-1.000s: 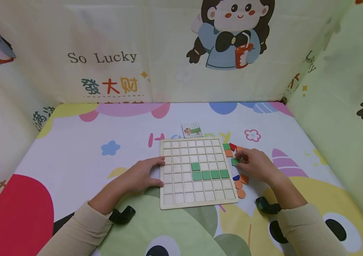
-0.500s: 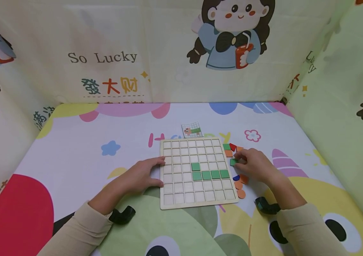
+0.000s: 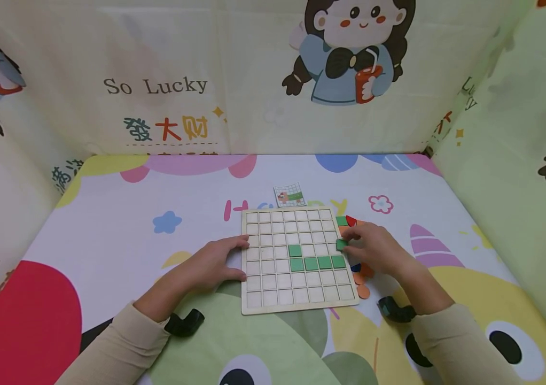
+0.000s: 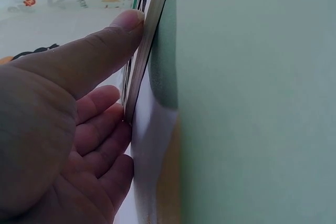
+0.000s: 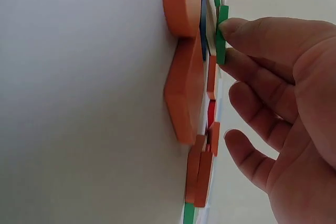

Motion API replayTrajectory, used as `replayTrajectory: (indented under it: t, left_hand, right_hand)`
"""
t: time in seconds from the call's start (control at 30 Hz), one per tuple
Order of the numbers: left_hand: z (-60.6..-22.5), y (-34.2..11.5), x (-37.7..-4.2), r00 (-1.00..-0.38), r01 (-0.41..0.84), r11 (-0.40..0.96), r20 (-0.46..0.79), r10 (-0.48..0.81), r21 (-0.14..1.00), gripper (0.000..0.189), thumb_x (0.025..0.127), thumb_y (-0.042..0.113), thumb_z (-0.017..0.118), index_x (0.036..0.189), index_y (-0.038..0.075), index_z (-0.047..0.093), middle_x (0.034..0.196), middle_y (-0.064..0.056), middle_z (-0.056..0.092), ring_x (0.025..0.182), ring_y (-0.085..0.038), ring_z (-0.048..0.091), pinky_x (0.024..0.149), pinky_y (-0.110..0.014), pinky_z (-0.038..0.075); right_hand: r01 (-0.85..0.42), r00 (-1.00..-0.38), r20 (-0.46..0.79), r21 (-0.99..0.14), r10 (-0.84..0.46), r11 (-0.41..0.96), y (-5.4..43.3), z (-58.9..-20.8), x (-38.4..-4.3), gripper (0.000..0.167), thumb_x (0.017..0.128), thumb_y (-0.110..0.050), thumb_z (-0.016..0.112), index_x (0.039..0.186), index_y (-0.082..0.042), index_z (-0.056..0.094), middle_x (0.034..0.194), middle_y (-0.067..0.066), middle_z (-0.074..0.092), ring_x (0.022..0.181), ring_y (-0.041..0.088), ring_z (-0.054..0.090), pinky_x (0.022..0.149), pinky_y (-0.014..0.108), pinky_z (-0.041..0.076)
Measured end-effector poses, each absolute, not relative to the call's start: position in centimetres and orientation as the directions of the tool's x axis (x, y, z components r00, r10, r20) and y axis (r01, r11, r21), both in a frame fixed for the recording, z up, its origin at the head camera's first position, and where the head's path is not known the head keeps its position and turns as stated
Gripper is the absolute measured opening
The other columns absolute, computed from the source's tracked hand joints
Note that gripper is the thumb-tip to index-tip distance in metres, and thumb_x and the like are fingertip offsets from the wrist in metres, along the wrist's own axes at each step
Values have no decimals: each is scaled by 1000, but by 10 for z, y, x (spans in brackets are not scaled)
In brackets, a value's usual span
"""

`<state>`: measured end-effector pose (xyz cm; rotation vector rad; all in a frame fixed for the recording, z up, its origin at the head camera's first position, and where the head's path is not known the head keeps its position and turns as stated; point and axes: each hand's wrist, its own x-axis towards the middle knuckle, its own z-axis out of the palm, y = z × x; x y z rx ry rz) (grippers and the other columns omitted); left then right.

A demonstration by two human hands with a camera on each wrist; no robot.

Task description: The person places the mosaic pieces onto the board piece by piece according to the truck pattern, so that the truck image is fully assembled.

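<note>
A: I follow the cameras from far away. How is the left hand (image 3: 212,262), please?

B: I see its thumb and index finger spread apart, both touching the side of the wooden grid board (image 3: 283,281) which is nearest to this hand.

A: And the right hand (image 3: 380,250)?

B: It pinches a small green tile (image 3: 341,245) between thumb and finger. I see this tile at the board's edge beside the right fingers; whether it touches the wood, I cannot tell.

A: What do you find between the two hands?

B: The board, and in it a row of four green squares (image 3: 311,263), closer to the right hand. One single green square (image 3: 294,250) sits just beyond the end of the row that is toward the left hand. Farther than both hands, a picture card (image 3: 289,195) lies behind the board.

A: Around the right hand?

B: Beyond its fingers I notice a loose green piece (image 3: 341,220) and a red piece (image 3: 351,221). On its near side are a dark blue piece (image 3: 356,267), partly hidden, and orange discs (image 3: 363,292).
</note>
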<state>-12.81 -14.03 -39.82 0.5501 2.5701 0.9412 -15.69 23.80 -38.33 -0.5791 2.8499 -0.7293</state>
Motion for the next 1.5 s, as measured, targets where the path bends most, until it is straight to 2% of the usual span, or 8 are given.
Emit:
replayTrajectory:
  t: [0.7,1.5]
  left_hand:
    - [-398,-140,-128,-866,228,705,-191,462,672,68,83,22,84,142,7,53,155,-2,42,141,-31,38,112,-46,35]
    - [-399,-140,-128,-863,236,697,-185,471,677,67,83,22,84,141,7,53,155,-4,43,142,-31,37,112,-46,34]
  right_hand:
    - [-343,-898,-92,-467,-431,815,228,-382,-157,22,89,-14,76,110,-7,75,103,3,70,100,28,62,84,46,54]
    - [-356,-900,-62,-467,-432,810,227,-385,-158,19,88,-14,77,106,-8,75,98,1,72,93,26,66,80,43,55]
